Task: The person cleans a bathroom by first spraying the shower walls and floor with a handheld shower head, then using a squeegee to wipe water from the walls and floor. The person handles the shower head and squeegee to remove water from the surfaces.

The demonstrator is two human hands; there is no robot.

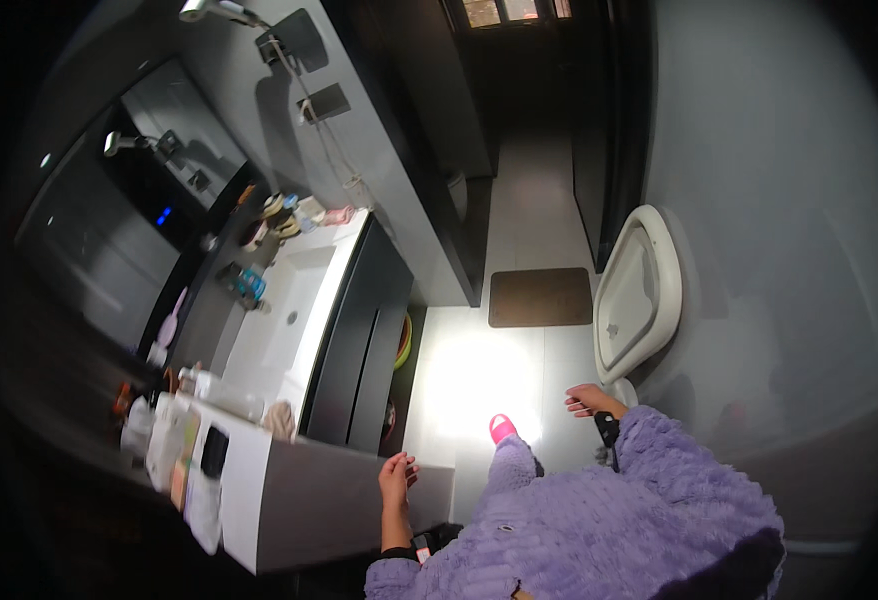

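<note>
My left hand (396, 481) hangs beside the near end of the washstand (344, 478), its fingers loosely bent and apart, with nothing in them. Out in front of my body on the right, my right hand (591, 402) is also empty, its fingers slightly curled. The nearest thing to it is a white oval tub-like basin (671, 290) standing against the right wall; the hand is apart from it. Both wrists carry dark bands. A pink slipper (502, 428) shows on one foot, over the brightly lit tiles.
Bottles (166, 440) and a black phone-like thing (214, 452) crowd the counter's near end. A white sink (309, 285) lies beyond, below a mirror (109, 230). A brown mat (541, 297) lies before a dark doorway. A green-yellow basin (404, 340) peeks out beside the cabinet.
</note>
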